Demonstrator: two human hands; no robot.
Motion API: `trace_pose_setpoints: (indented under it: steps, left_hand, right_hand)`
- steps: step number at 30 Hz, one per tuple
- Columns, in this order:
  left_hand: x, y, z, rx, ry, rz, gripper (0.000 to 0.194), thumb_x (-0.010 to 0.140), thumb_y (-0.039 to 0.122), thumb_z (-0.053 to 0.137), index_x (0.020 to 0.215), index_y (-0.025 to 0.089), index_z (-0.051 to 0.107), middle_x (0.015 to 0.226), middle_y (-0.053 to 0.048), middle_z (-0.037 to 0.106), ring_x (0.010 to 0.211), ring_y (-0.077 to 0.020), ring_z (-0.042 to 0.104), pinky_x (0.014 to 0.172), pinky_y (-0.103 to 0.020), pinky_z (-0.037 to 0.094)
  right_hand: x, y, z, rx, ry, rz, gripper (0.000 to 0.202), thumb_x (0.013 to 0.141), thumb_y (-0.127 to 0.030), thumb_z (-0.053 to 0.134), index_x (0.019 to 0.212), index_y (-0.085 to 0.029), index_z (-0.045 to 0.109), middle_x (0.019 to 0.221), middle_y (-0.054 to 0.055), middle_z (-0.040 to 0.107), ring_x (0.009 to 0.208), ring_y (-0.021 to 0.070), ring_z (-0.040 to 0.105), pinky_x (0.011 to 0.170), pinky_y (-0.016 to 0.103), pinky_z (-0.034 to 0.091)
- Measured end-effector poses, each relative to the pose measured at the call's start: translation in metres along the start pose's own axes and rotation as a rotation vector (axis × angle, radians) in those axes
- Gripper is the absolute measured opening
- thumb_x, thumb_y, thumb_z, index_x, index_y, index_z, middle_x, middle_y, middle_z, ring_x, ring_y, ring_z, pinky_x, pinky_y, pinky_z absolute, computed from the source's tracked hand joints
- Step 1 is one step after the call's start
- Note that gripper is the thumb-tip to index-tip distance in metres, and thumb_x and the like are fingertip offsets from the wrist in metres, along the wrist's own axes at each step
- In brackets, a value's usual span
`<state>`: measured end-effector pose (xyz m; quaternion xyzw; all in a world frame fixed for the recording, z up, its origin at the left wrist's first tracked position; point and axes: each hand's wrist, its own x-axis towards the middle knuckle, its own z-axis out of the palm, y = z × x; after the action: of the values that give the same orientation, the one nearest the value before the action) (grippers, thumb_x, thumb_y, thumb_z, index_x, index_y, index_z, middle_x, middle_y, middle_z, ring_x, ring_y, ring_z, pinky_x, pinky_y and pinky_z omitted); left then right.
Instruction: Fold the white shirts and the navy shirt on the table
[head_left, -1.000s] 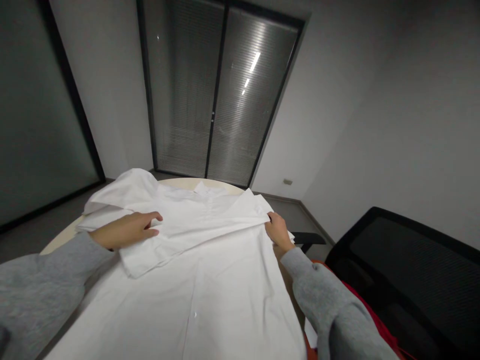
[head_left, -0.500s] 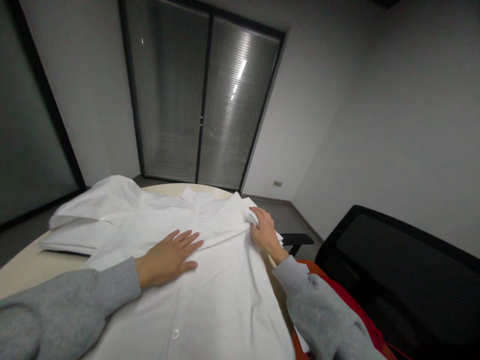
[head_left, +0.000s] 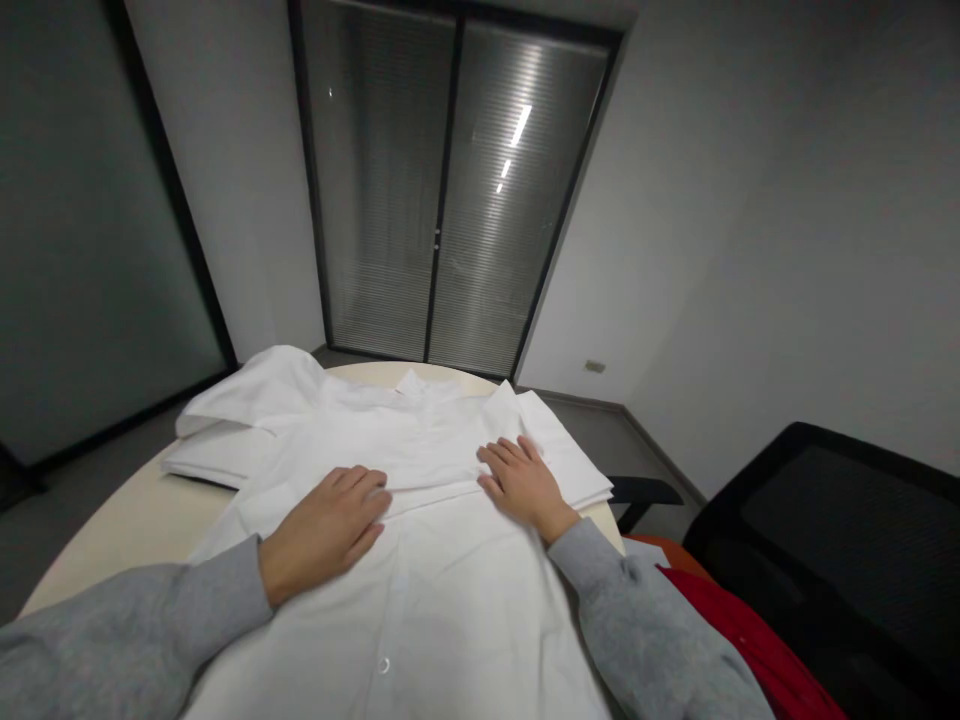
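A white button-up shirt (head_left: 465, 600) lies spread over the round table, its button strip running toward me and a crease crossing it between my hands. On the left part of this crease rests my left hand (head_left: 326, 530), palm down, fingers slightly bent and thumb apart. My right hand (head_left: 521, 485) lies on the cloth near the right sleeve, its fingers stretched out and a little spread. The collar (head_left: 424, 385) points to the far edge. Both hands press on the fabric from above; neither shows cloth pinched in it.
The pale tabletop (head_left: 142, 530) shows at the left. Folded white cloth (head_left: 217, 455) lies under the shirt's left sleeve. To the right stands a black mesh chair (head_left: 832, 560) with an armrest (head_left: 645, 490) by the table edge and red cloth (head_left: 750, 630) on its seat.
My right hand has let go of the fabric at the right shoulder and now lies flat nearer the middle. The right sleeve lies spread out. My left hand's fingers have drawn together. The view has shifted.
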<state>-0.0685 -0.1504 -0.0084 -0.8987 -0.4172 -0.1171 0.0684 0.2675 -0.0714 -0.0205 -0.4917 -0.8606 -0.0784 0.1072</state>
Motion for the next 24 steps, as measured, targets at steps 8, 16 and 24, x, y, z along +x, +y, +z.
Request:
trace_pose_setpoints:
  steps: [8,16,24]
  left_hand:
    - [-0.040,-0.022,-0.006,0.053,-0.085,-0.076,0.031,0.103,0.016,0.040,0.103,0.022,0.070,0.101,-0.009,0.070,0.096,-0.0265,0.061,0.089,-0.043,0.038]
    - [-0.039,-0.027,-0.038,-0.391,-0.330,-0.095,0.044,0.106,0.053,0.041,0.088,0.026,0.071,0.085,-0.003,0.074,0.080,-0.0225,0.065,0.079,-0.035,0.042]
    - [0.002,-0.048,-0.015,-0.400,-0.037,-0.285,0.044,0.106,0.046,0.034,0.121,0.020,0.066,0.123,-0.011,0.070,0.117,-0.0268,0.061,0.107,-0.039,0.042]
  right_hand:
    - [0.001,-0.004,0.001,0.062,-0.015,0.028,0.043,0.108,-0.046,0.044,0.143,-0.026,0.060,0.147,0.008,0.062,0.145,0.0282,0.043,0.126,0.053,0.013]
    - [0.028,0.012,-0.013,0.128,-0.190,0.082,0.048,0.111,-0.049,0.026,0.129,-0.034,0.069,0.138,0.004,0.069,0.136,0.0267,0.055,0.118,0.059,0.028]
    - [0.093,0.014,-0.011,0.009,-0.156,0.033,0.051,0.107,-0.049,0.041,0.152,-0.027,0.050,0.161,0.009,0.048,0.151,0.0341,0.035,0.123,0.062,0.014]
